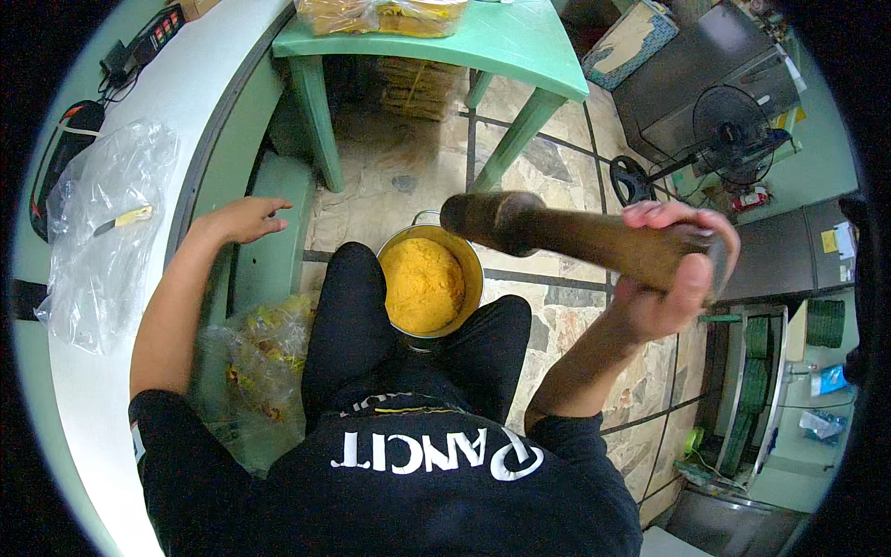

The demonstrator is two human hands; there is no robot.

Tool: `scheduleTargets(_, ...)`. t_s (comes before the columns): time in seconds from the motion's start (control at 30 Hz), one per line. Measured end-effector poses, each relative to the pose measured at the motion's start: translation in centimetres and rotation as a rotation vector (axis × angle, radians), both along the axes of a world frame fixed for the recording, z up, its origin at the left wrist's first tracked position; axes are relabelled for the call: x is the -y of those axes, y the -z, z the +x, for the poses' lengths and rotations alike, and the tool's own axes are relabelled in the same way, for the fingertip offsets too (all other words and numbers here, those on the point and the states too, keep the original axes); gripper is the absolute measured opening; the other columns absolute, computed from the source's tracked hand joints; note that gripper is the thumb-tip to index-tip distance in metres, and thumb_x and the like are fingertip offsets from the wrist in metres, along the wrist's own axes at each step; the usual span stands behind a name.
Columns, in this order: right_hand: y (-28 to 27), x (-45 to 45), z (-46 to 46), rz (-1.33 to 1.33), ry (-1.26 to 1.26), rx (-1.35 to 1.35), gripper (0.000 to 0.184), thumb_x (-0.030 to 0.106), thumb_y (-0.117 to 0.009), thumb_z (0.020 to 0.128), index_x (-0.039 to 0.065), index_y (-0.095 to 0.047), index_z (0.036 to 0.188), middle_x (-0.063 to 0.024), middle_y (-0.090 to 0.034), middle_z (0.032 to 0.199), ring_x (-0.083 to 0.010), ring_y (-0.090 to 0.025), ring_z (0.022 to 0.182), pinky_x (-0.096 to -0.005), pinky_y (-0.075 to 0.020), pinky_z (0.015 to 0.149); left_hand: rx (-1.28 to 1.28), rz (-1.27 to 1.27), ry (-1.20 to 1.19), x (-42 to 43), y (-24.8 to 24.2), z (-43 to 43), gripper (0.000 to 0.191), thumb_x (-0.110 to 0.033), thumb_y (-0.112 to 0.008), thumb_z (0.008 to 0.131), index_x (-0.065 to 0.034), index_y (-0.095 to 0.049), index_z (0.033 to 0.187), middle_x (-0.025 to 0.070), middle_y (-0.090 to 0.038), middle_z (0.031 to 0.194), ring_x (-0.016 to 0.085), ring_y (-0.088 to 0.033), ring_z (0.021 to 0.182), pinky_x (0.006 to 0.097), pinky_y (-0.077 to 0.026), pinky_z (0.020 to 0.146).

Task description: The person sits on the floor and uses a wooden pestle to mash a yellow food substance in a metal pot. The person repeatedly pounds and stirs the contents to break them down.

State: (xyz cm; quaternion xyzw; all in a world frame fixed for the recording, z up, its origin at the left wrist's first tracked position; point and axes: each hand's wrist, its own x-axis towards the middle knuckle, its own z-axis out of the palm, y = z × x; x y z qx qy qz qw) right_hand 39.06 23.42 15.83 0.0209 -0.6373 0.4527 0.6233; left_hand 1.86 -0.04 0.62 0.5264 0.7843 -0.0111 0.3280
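My right hand grips a thick dark wooden pestle by its broad end, to the right of my knees. The other, knobbed end of the pestle points left and reaches over the far right rim of a metal pot. Between my knees, the pot contains a yellow crumbly mash. My left hand holds nothing; its fingers are apart, over a green ledge beside the white counter. The pestle and right hand look slightly blurred.
Ahead stands a green plastic table with a plastic-wrapped container. On the white counter lie a clear plastic bag and a yellow-handled knife. A bag of yellow scraps sits by my left leg. At right is a fan.
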Motion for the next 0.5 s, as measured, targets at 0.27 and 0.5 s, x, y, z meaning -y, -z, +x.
scheduleTargets(0.27,36.3,-0.8,0.5,-0.473,0.305,0.926,0.04,0.02,-0.082,0.064,0.0,-0.064,0.094,-0.0087,-0.067,0.083,-0.0137,-0.062,0.079,-0.0309,-0.0502,0.075,-0.028,-0.015,-0.002,-0.3,1.6,-1.4,0.05,-0.033,-0.051,0.094,-0.0074,-0.043,0.135,0.0216,-0.055,0.126,0.038,-0.053,0.115,0.0426,-0.043,0.097)
scheduleTargets(0.5,14.5,-5.0,-2.3,-0.234,0.258,0.469,0.033,0.005,-0.078,0.071,0.002,-0.061,0.099,-0.0079,-0.066,0.084,-0.0133,-0.062,0.077,-0.0285,-0.0504,0.073,-0.02,-0.016,-0.034,0.0,-0.8,0.0,0.048,-0.034,-0.051,0.094,-0.0087,-0.044,0.134,0.0217,-0.056,0.124,0.038,-0.054,0.114,0.043,-0.043,0.096)
